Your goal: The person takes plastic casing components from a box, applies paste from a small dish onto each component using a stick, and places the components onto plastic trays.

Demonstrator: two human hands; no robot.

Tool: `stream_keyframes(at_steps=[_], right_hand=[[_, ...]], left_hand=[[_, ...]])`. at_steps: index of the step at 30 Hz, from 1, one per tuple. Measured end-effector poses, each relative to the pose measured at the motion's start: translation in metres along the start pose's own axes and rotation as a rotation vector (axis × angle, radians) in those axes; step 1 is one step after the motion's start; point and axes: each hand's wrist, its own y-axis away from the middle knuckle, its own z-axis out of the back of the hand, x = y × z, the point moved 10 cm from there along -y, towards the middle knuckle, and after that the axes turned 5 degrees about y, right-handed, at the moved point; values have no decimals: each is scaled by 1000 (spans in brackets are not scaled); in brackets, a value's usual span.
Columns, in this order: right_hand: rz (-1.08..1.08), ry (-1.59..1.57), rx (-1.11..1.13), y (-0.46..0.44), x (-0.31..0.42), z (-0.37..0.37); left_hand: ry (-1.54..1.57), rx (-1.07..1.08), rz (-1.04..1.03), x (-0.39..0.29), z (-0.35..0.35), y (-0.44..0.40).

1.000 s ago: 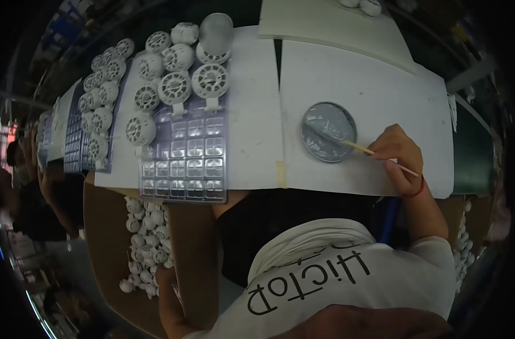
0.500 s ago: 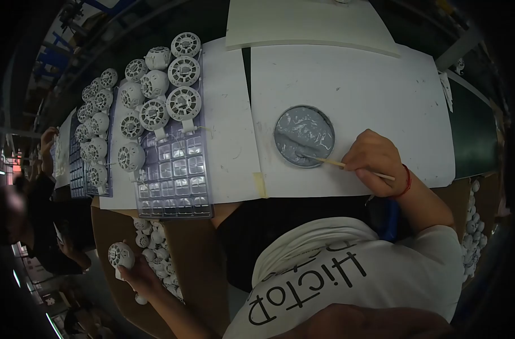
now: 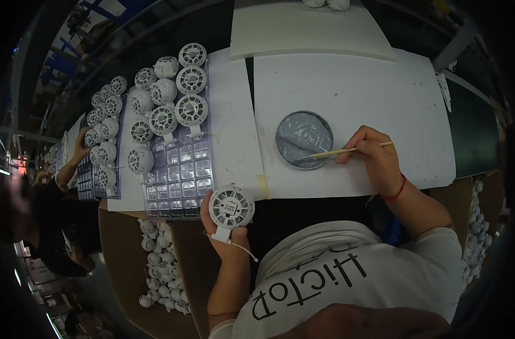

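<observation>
A round white slotted housing (image 3: 231,207) with a square centre, a tab and a short pale cable is held in my left hand (image 3: 226,244), just in front of the table edge. My right hand (image 3: 372,157) pinches a thin wooden stick (image 3: 348,151). The stick's tip rests in the grey paste of a round dish (image 3: 304,140), which stands on white sheeting (image 3: 359,85). To the left of the dish, similar housings (image 3: 191,110) sit in rows on a clear plastic tray (image 3: 181,178) with square pockets.
A cardboard box of white housings (image 3: 166,271) stands below the table at left, another pile (image 3: 476,231) at right. A pale board (image 3: 308,28) lies at the back. Another person's hand (image 3: 81,146) touches housings on a farther tray at left.
My left hand has come up from the box at the lower left to the table edge with a housing. The stick, still in my right hand, now lies flatter over the dish.
</observation>
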Motion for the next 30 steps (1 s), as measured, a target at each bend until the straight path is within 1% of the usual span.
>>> stream_keyframes(at_steps=[1, 3, 4, 6, 7, 9, 10, 12, 19, 22, 24, 28, 30], right_hand=[[0, -2, 6, 1, 0, 0], [262, 219, -29, 8, 25, 1], [265, 213, -17, 8, 29, 0], [823, 910, 29, 35, 75, -36], [829, 899, 37, 37, 78, -40], [1075, 978, 171, 62, 83, -71], [1079, 971, 175, 64, 82, -77], [1183, 924, 234, 75, 82, -93], [1125, 934, 311, 71, 72, -105], [1070, 863, 322, 69, 74, -104], [874, 701, 397, 58, 72, -100], [928, 647, 474, 62, 86, -106], [1057, 826, 476, 64, 97, -116]], left_hand=[[53, 18, 12, 8, -5, -1], [64, 98, 71, 13, -22, -3], [61, 127, 87, 18, -26, -5], [85, 121, 68, 19, -30, -7], [103, 152, 75, 19, -35, -7], [141, 182, 87, 18, -45, -9], [137, 176, 83, 16, -47, -9], [157, 194, 92, 14, -52, -9], [130, 162, 129, 16, -51, -8], [141, 150, 122, 17, -48, -8], [149, 145, 129, 17, -46, -8], [135, 152, 133, 12, -44, -7], [180, 191, 110, 9, -47, -5]])
